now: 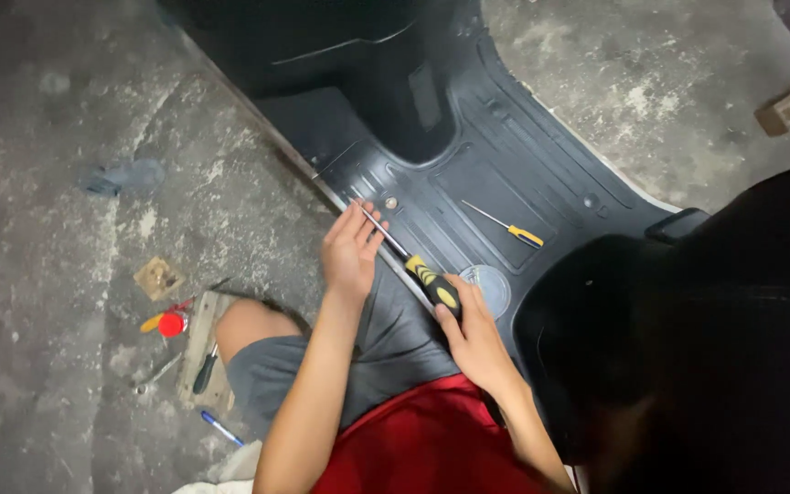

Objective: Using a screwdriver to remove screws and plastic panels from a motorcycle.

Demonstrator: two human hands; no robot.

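Right hand (473, 331) wrapped tight around the black-and-yellow screwdriver (411, 265) handle, left hand (349, 252) fingers pinching its shaft near the tip, tool slanting across the dark scooter footboard (541, 183) edge

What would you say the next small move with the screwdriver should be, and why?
Probably seat the tip in a screw: the right hand grips the screwdriver by its handle, the left hand steadies its shaft, and the tip rests near a round fastener.
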